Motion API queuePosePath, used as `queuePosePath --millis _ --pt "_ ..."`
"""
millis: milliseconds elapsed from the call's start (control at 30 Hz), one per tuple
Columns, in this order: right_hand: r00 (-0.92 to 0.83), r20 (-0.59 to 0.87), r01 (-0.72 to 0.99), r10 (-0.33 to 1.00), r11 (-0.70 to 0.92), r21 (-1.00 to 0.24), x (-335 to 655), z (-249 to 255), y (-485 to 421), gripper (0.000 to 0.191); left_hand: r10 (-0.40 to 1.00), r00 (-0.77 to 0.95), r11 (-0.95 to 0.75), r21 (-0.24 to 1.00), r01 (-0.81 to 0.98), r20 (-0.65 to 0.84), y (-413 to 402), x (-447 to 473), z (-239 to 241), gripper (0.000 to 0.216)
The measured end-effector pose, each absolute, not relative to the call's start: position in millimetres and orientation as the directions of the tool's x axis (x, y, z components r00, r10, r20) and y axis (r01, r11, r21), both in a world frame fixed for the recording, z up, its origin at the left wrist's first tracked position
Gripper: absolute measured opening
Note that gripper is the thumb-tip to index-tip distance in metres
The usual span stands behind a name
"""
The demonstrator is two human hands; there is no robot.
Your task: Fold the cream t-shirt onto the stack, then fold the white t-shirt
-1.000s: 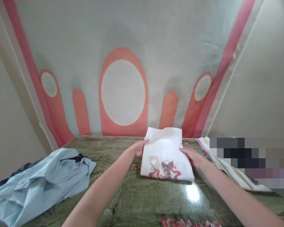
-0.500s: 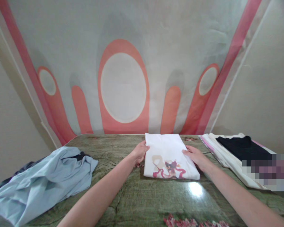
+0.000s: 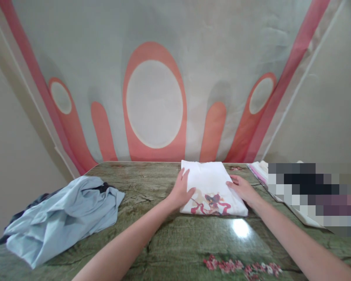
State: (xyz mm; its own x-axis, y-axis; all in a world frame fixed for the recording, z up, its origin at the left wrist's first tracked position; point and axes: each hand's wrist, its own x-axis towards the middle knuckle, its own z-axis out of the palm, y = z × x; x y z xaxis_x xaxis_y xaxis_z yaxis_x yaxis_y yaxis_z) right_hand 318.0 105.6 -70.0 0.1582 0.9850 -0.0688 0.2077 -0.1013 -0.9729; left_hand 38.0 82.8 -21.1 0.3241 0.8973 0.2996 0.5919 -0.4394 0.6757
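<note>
A folded white T-shirt (image 3: pixel 207 177) with a coloured figure print near its front edge lies flat on the table, between my hands. My left hand (image 3: pixel 181 190) rests on its left side, fingers stretched out and spread, the thumb apart on the cloth. At the opposite side, my right hand (image 3: pixel 242 189) holds the right edge, its thumb on top and its other fingers partly hidden beside the cloth.
A crumpled light blue garment (image 3: pixel 67 218) lies at the table's left, with dark cloth under it. Folded clothes (image 3: pixel 307 219) sit at the right, largely blurred out. The green wood-patterned table top (image 3: pixel 163 249) has printed pink flowers (image 3: pixel 225 265) near the front. A wall stands behind.
My left hand has let go of the shirt's left edge and moved onto its top, fingers now spread. The right hand stays at the right edge. The view has shifted slightly.
</note>
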Motion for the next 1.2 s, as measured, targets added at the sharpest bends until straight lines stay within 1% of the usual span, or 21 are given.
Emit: queuePosePath --millis 67,133,233,333,400,533,633,767,933,1000,1067,1133,1200 --pt "0.156 -0.075 0.217 0.985 -0.109 -0.97 315 -61 100 0.043 0.782 0.574 -0.608 0.497 0.619 0.242 63 44 -14 0.065" --pt "0.134 -0.082 0.235 0.988 -0.112 -0.966 315 -52 94 0.041 0.671 0.723 -0.72 0.381 0.58 0.166 46 52 -10 0.061" --pt "0.06 -0.08 0.287 0.995 -0.094 -0.953 319 -42 80 0.044 0.577 0.807 -0.806 0.248 0.537 0.128 33 60 -13 0.06" --pt "-0.022 -0.088 0.348 0.996 -0.075 -0.935 327 -40 60 0.052 0.553 0.826 -0.831 0.154 0.535 0.114 32 63 -21 0.062" --pt "-0.077 -0.087 0.346 0.993 -0.055 -0.937 330 -41 44 0.058 0.548 0.829 -0.836 0.116 0.536 0.116 33 63 -24 0.062" --pt "-0.107 -0.052 0.356 0.993 -0.011 -0.934 330 -45 19 0.063 0.54 0.833 -0.841 0.081 0.534 0.117 34 62 -23 0.061" --pt "-0.108 -0.019 0.395 0.994 0.025 -0.918 330 -49 13 0.058 0.54 0.834 -0.842 0.067 0.535 0.112 33 63 -21 0.06" --pt "-0.094 0.021 0.491 0.995 0.065 -0.869 332 -52 14 0.053 0.535 0.839 -0.845 0.058 0.531 0.102 33 64 -21 0.061" --pt "-0.064 0.065 0.594 0.996 0.091 -0.799 328 -47 7 0.049 0.487 0.869 -0.873 0.066 0.482 0.091 40 60 -17 0.057" --pt "-0.078 0.05 0.61 0.996 0.087 -0.788 324 -41 -2 0.049 0.451 0.89 -0.892 0.076 0.446 0.074 48 54 -14 0.056" --pt "-0.129 0.009 0.596 0.992 0.085 -0.799 318 -33 -13 0.05 0.437 0.898 -0.898 0.09 0.431 0.054 60 44 -11 0.058" --pt "-0.216 -0.057 0.562 0.975 0.076 -0.824 311 -24 -24 0.05 0.463 0.886 -0.883 0.106 0.457 0.041 72 30 -8 0.063" --pt "-0.306 -0.101 0.539 0.947 0.085 -0.838 304 -16 -31 0.045 0.514 0.857 -0.854 0.116 0.507 0.031 81 19 -5 0.066"
